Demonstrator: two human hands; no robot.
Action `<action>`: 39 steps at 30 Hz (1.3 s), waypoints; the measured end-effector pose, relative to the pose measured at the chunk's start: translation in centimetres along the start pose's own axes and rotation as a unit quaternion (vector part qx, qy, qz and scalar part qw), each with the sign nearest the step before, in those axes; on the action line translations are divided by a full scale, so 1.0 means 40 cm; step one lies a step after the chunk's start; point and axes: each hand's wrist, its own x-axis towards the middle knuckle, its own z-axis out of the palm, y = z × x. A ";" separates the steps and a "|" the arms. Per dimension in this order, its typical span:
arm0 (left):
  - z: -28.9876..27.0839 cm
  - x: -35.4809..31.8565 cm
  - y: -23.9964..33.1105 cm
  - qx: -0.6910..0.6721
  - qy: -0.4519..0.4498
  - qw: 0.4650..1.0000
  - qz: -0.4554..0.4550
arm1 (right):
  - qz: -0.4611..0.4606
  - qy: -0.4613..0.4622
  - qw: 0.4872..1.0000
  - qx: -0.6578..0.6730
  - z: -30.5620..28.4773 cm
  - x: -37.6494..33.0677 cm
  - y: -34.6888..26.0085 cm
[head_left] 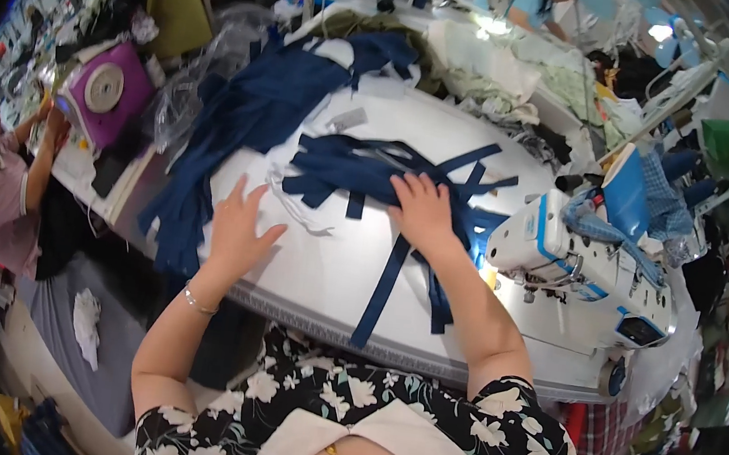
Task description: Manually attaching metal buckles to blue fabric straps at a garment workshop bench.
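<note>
Navy strip bundle [349, 169] mid white table [314, 267], long axis approx L-R, loose ends fanned R. R hand [425, 212] palm-down on it, can't tell if grip's clamped. L hand [239, 235] pointing fwd, fingers apart, nr bundle.

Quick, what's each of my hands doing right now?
Left hand: open, fingers spread, nothing visibly held.
Right hand: open, palm down, fingers on navy fabric strips.
</note>
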 end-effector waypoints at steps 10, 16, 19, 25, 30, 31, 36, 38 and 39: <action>0.113 0.022 0.153 0.041 -0.130 0.987 0.084 | -0.078 0.083 0.988 0.106 -0.032 0.056 -0.082; 0.089 0.079 0.012 0.248 -0.003 0.969 0.007 | -0.036 0.134 0.972 0.192 -0.002 0.044 -0.069; 0.077 0.048 0.101 -0.196 -0.026 0.980 -0.025 | -0.045 0.171 0.961 0.215 -0.011 0.053 -0.074; 0.158 -0.012 0.233 -0.668 -0.121 0.688 -0.257 | -0.078 0.162 0.966 0.184 -0.010 0.060 -0.088; 0.170 -0.018 0.256 -0.757 -0.141 0.551 -0.322 | -0.088 0.153 0.971 0.164 -0.007 0.049 -0.089; 0.172 -0.019 0.254 -0.757 -0.140 0.550 -0.324 | -0.098 0.152 0.970 0.163 -0.006 0.049 -0.090; 0.169 -0.023 0.251 -0.778 -0.140 0.511 -0.338 | -0.104 0.146 0.972 0.152 -0.005 0.051 -0.101; 0.166 -0.023 0.251 -0.778 -0.135 0.506 -0.348 | -0.089 0.199 0.958 0.185 -0.025 0.060 -0.114; 0.165 -0.023 0.252 -0.776 -0.132 0.503 -0.357 | -0.091 0.196 0.959 0.185 -0.035 0.061 -0.118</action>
